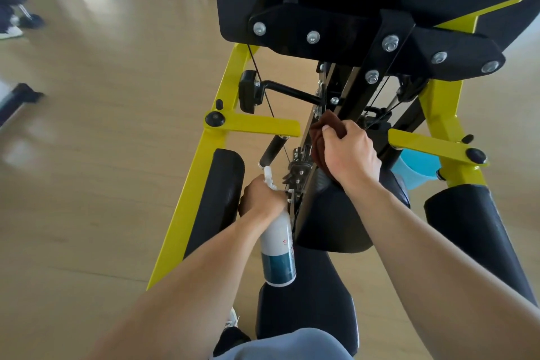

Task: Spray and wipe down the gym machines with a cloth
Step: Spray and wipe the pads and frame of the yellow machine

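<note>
My right hand (349, 152) has its fingers (330, 133) curled round a brown cloth (317, 137), pressing it against the black central post (350, 102) of the yellow-framed gym machine (222, 96). My left hand (261, 199) grips the neck of a white spray bottle (277, 251), just left of the post; its nozzle points away from me and its body angles back toward me. I cannot see the left fingers on the trigger. Black padded rollers (217, 199) sit on either side of the post. A blue bucket (415, 169) shows right of the post, behind the frame, on the wooden floor (102, 155).
</note>
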